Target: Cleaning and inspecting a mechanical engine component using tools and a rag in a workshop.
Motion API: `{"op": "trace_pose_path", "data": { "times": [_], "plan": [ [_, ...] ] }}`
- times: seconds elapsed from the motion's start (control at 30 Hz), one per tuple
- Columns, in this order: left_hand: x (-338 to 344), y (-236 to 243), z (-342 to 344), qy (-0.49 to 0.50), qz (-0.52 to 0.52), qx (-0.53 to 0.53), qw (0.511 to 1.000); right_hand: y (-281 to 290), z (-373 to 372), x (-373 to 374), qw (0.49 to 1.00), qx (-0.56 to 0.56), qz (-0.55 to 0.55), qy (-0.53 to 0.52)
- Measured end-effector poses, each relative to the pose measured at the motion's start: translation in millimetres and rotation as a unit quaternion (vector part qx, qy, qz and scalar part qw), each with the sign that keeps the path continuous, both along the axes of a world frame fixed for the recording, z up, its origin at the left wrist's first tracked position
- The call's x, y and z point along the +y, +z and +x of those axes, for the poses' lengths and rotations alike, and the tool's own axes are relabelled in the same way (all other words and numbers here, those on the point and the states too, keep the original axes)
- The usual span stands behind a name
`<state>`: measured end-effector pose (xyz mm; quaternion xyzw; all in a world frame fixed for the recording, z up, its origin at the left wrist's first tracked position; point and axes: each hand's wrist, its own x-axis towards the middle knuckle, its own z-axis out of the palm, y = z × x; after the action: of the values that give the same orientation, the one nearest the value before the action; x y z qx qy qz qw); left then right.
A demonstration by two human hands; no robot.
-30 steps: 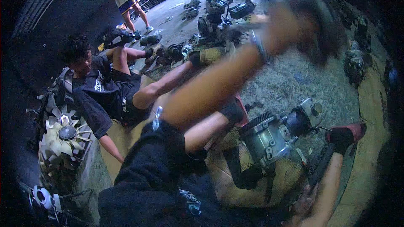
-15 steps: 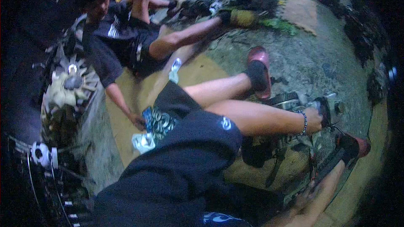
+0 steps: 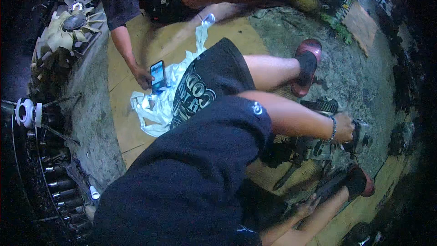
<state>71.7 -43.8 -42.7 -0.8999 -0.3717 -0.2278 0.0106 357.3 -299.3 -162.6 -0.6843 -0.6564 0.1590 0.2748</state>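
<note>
My left hand, with a beaded bracelet at its wrist, is closed around the dark end of a metal machine part. That part lies on the floor between my legs. My right hand is low in the view, beside my lower leg and black sock. Its fingers look curled against something dark, too dim to name. Near the machine part, a dark flat-tipped piece points toward me. Red shoes are on my feet, one on each side of the part.
Across from me, another person's hand touches a phone beside white cloth. Cardboard covers the concrete floor. A pale fan wheel stands far left; a large dark toothed part with a white ring stands nearer.
My view has tilted down, so the other person sits higher in the picture and the phone shows clearly. My left hand stays on the machine part; my right hand appears lower and farther left.
</note>
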Motion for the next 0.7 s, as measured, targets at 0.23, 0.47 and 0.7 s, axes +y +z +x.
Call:
{"op": "trace_pose_path", "data": {
  "times": [0.23,0.47,0.7],
  "plan": [
    [3,6,43,-0.046,-0.058,0.096,0.993,12,-10,19,0.964,0.199,-0.099,-0.145],
    [1,18,18,-0.106,-0.188,0.149,0.965,29,-43,8,0.919,0.288,-0.189,-0.19],
    [25,97,-92,-0.016,-0.23,0.069,0.971,118,-108,14,0.933,0.308,0.023,-0.183]
  ]
}}
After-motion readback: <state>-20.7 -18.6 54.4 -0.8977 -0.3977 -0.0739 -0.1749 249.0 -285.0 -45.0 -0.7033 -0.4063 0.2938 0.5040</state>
